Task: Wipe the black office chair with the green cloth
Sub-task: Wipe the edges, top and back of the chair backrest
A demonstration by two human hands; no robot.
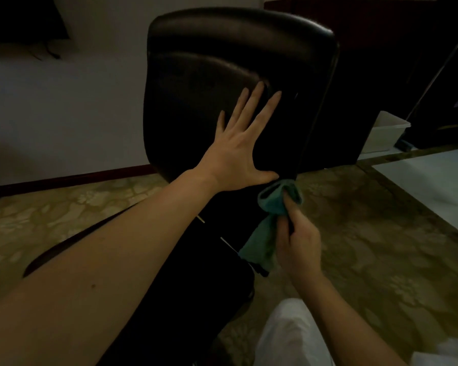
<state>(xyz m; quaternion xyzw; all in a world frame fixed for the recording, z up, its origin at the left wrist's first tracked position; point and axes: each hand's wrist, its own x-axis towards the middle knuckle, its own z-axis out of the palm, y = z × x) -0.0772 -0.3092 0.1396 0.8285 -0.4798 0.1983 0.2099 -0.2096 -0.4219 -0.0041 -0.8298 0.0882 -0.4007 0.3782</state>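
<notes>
The black office chair (209, 62) fills the middle of the view, its leather backrest upright and its seat below in shadow. My left hand (238, 146) lies flat on the lower backrest with fingers spread and straight. My right hand (299, 241) grips the bunched green cloth (273, 207) at the backrest's lower right corner, where the cloth's top touches the chair edge. The cloth's lower end hangs down beside my fingers.
A white plastic bin (386, 130) stands on the floor at the right, next to dark furniture (381, 62). A white wall (64, 107) with a dark baseboard runs behind the chair. The patterned floor (381, 247) spreads around it. My white trouser leg (288, 336) is at the bottom.
</notes>
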